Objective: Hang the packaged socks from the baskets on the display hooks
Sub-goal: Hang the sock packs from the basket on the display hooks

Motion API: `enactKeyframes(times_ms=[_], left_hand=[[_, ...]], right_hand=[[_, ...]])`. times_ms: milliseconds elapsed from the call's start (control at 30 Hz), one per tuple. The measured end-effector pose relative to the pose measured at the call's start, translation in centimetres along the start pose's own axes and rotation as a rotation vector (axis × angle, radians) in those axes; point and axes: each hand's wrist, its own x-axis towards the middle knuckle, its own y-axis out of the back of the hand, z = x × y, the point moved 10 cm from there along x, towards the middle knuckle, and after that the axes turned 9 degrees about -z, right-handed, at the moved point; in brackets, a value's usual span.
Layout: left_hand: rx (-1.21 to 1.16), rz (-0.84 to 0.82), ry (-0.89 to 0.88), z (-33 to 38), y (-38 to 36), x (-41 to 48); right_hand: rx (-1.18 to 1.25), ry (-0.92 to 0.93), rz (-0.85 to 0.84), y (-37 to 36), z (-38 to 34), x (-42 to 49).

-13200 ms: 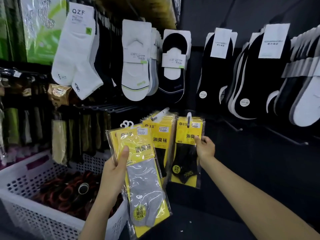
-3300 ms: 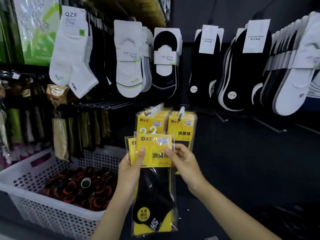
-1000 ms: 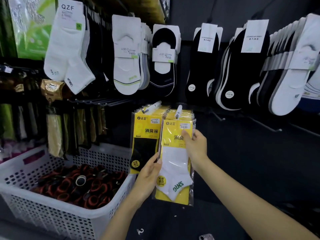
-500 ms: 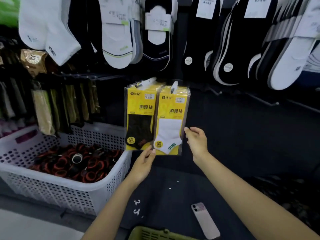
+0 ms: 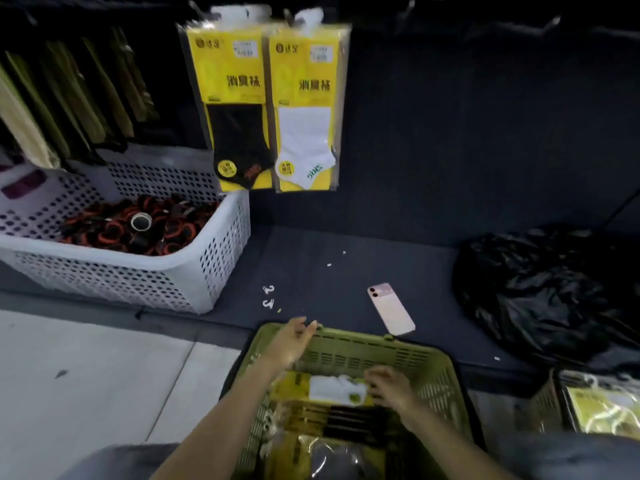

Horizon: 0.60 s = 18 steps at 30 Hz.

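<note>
At twelve o'clock packs [image 5: 239, 81] hang on hooks [image 5: 310, 17], so part looks done; many more wait in the green basket [image 5: 433, 362] at six and a second basket [image 5: 543, 403] at four. The left hand [image 5: 291, 344] hovers at the green basket's far rim, fingers loose, empty; the right hand [image 5: 388, 386] touches a white pack [image 5: 336, 388], grip too blurred to tell; a phone [image 5: 391, 308] and black bag [image 5: 540, 292] lie on the dark mat [image 5: 346, 244].

In front of you, a pink rectangular smartphone [image 5: 391, 309] lies face down on the dark floor mat [image 5: 329, 244], near a crumpled black plastic bag [image 5: 540, 292] to its right. To your left, a white perforated plastic crate [image 5: 221, 258] holds black-and-orange rolls [image 5: 114, 233].
</note>
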Motion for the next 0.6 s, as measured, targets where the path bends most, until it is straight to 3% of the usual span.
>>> enactKeyframes(times_ms=[167, 267, 467, 600], left_hand=[[0.000, -0.037, 0.245, -12.6, -4.6, -2.3], [-0.033, 0.020, 0.360, -16.0, -4.8, -3.0], [-0.225, 0.196, 0.437, -17.2, -4.4, -1.0], [-0.201, 0.270, 0.477, -19.1, -3.4, -0.3]], right_hand=[[0.015, -0.155, 0.214, 3.3, 8.5, -0.6], [0.087, -0.194, 0.279, 4.0, 10.3, -0.6], [0.082, -0.293, 0.194, 3.9, 12.2, 2.3], [0.071, -0.370, 0.135, 3.7, 13.2, 3.9]])
